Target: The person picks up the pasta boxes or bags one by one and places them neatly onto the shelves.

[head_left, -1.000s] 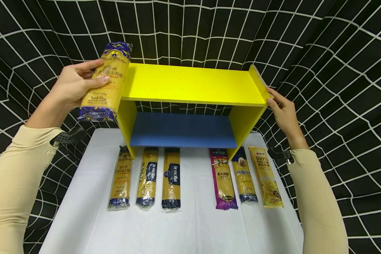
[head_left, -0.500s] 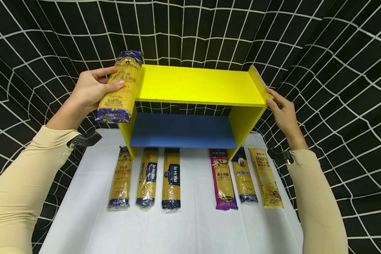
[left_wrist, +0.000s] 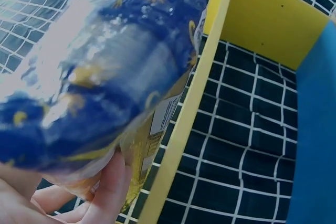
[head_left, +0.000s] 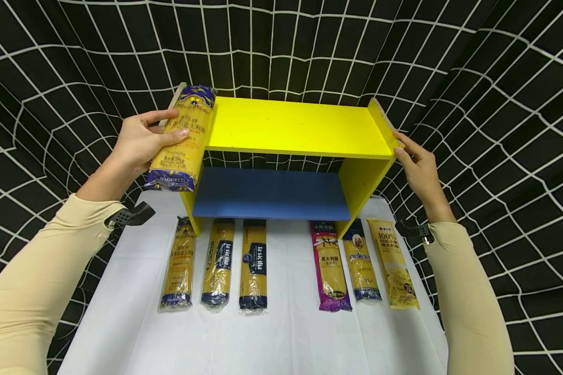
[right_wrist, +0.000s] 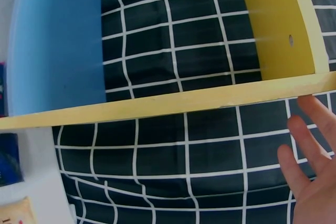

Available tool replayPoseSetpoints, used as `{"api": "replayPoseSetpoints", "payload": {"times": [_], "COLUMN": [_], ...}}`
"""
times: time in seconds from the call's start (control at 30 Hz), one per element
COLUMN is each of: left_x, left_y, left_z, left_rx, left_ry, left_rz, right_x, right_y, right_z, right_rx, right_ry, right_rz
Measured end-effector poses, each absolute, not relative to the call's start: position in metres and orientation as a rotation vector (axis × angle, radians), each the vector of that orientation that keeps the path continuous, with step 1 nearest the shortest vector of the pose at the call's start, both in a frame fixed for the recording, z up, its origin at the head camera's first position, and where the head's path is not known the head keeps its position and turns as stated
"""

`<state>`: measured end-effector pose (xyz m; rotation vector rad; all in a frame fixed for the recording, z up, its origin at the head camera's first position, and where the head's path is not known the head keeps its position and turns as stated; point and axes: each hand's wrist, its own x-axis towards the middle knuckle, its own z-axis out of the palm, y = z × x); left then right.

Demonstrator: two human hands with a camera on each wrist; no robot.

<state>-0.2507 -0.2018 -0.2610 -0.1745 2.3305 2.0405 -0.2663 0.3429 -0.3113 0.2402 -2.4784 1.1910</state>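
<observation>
My left hand [head_left: 142, 138] grips a yellow spaghetti packet [head_left: 183, 143] with blue ends, thumb on its front. The packet stands tilted at the left end of the yellow upper shelf [head_left: 290, 125], covering part of that end. Close up in the left wrist view, the packet's blue end [left_wrist: 115, 66] lies beside the rack's side edge [left_wrist: 189, 108]. My right hand [head_left: 419, 164] touches the rack's right side panel [head_left: 382, 125] near its upper front corner. In the right wrist view several of its fingers [right_wrist: 310, 145] are spread beside the yellow edge.
Below is a blue lower shelf [head_left: 272, 192]. On the white table [head_left: 281, 338] lie several pasta packets: a spaghetti packet [head_left: 178, 265], two la sicilia packets [head_left: 217, 265], a purple-edged packet [head_left: 330, 268], an ankara packet [head_left: 362, 263] and a yellow packet [head_left: 393, 265]. Black gridded cloth [head_left: 286, 47] hangs behind.
My left hand has moved the spaghetti packet rightward, then slightly down, onto the left end of the upper shelf. My right hand has stayed at the right panel.
</observation>
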Motion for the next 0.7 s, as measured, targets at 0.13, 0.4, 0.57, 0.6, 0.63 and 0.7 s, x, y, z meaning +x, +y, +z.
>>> {"api": "replayPoseSetpoints", "payload": {"times": [0.13,0.4,0.57,0.6,0.63,0.7], "left_x": [-0.2488,-0.2487,-0.2491,-0.2494,-0.2495,-0.2497], "left_y": [-0.2032,-0.2096,-0.2111,-0.2113,-0.2113,-0.2116], "left_z": [-0.2667,-0.2721,-0.2715,-0.2715,-0.2714,-0.2718], "left_rx": [-0.199,-0.210,-0.234,-0.236,-0.235,-0.228], "left_ry": [2.245,2.107,2.131,2.153,2.172,2.241], "left_rz": [2.136,2.239,2.165,2.141,2.121,2.056], "right_x": [-0.2664,-0.2674,-0.2679,-0.2678,-0.2677,-0.2674], "right_y": [0.3431,0.3436,0.3438,0.3438,0.3438,0.3435], "right_z": [-0.3119,-0.3124,-0.3133,-0.3134,-0.3136,-0.3141], "right_rx": [0.254,0.253,0.247,0.245,0.244,0.241], "right_ry": [-2.461,-2.461,-2.463,-2.464,-2.465,-2.469], "right_rz": [1.194,1.201,1.205,1.206,1.206,1.203]}}
